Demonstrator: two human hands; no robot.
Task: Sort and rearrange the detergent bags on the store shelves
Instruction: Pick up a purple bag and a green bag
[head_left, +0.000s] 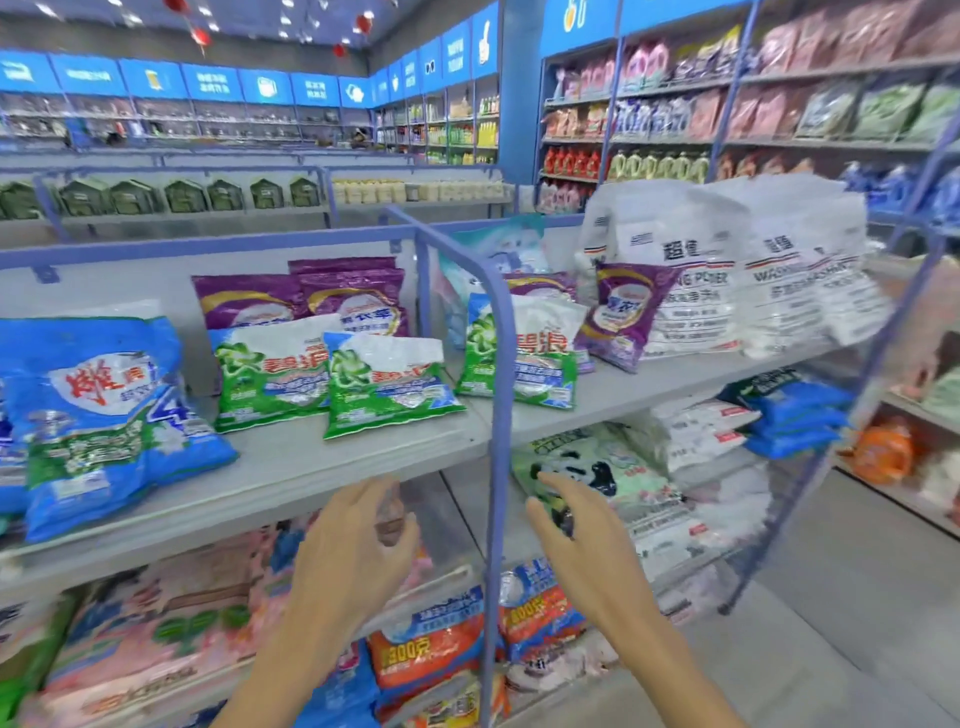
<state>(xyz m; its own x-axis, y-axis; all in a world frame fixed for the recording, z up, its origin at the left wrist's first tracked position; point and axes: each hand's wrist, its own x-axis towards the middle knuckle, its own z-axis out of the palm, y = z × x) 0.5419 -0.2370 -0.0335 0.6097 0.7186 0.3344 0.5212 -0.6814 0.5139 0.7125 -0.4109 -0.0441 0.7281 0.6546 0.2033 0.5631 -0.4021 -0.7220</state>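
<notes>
1. Detergent bags lay on the upper shelf (311, 467) of a blue-framed rack, which an upright post (500, 415) divided into two bays.
2. Left bay contents: one large blue bag (98, 415) at the left, two green-and-white bags (270, 374) (387, 384) lying tilted at the front, and two purple bags (249, 301) (358, 304) propped behind them.
3. Right bay contents: a third green-and-white bag (540, 353) just beside the post, a single purple bag (623, 312) leaning against a row of large white bags (727, 270), and a pale blue bag (498, 249) at the back.
4. Lower shelf, right bay: a panda-printed bag (597, 462) at the front, small white bags (696, 431) behind it and a stack of dark blue bags (795, 415) further right.
5. Bottom levels: orange-and-blue bags (431, 644) near the post and pink bags (171, 613) to the left.
6. Left hand (353, 551): raised just below the front edge of the upper shelf, left of the post, fingers spread and relaxed, holding nothing.
7. Right hand (582, 540): raised right of the post, in front of the panda-printed bag, fingers spread and lightly curved, holding nothing. Contact with that bag could not be determined.
8. Wall shelving (675, 140) behind the rack held bottles and pouches, too blurred to identify.
</notes>
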